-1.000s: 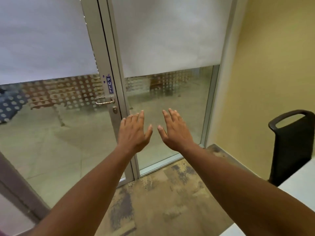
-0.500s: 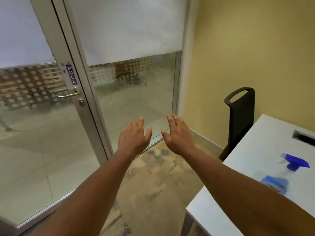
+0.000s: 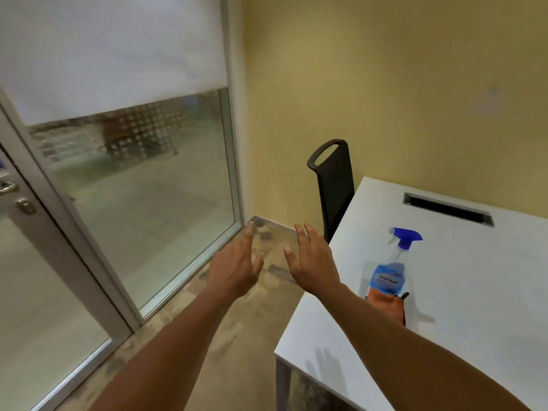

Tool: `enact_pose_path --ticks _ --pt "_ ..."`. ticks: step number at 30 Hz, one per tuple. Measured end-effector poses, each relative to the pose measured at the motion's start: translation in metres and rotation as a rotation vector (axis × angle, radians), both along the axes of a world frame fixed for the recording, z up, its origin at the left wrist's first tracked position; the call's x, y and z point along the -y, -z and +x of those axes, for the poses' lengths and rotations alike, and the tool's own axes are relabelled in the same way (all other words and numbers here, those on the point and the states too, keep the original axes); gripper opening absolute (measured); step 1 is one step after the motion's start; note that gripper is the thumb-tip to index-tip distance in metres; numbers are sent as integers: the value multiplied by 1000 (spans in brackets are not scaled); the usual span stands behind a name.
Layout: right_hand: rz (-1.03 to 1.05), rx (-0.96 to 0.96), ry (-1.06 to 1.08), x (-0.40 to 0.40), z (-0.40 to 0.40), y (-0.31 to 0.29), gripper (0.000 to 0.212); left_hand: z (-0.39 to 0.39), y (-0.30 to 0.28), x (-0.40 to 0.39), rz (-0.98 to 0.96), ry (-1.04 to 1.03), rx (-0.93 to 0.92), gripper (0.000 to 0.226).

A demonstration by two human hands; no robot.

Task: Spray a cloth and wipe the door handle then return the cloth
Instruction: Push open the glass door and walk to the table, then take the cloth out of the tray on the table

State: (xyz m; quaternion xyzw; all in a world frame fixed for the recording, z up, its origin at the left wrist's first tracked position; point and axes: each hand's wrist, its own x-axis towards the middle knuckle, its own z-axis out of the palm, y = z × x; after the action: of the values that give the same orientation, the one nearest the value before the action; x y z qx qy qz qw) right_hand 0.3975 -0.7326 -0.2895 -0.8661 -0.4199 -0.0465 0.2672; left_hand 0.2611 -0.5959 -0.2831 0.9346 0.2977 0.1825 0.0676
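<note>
The glass door (image 3: 44, 262) fills the far side from the white bench (image 3: 474, 307), with only a sliver of its door handle (image 3: 7, 187) showing at the frame's edge. A black chair (image 3: 333, 185) stands just beyond the bench's far corner. On the bench a blue spray bottle (image 3: 390, 271) stands upright, and an orange cloth (image 3: 391, 304) lies at its base, touching it. The left hand (image 3: 234, 268) and right hand (image 3: 314, 265) hover off the bench's door-side edge, fingers spread, holding nothing. Nothing is picked up yet; next, I judge, the hands must reach for cloth and bottle.
</note>
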Motion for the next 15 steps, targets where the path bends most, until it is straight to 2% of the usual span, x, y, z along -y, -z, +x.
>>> enact_pose_path --ticks 7,10,15 --pt "-11 -17 124 40 62 32 61 75 23 30 -17 145 -77 76" --pt "-46 -93 184 54 98 54 66 109 43 47 -137 248 -105 81" --pt "-262 -117 364 76 150 94 65 161 77 83 -282 360 -165 85"
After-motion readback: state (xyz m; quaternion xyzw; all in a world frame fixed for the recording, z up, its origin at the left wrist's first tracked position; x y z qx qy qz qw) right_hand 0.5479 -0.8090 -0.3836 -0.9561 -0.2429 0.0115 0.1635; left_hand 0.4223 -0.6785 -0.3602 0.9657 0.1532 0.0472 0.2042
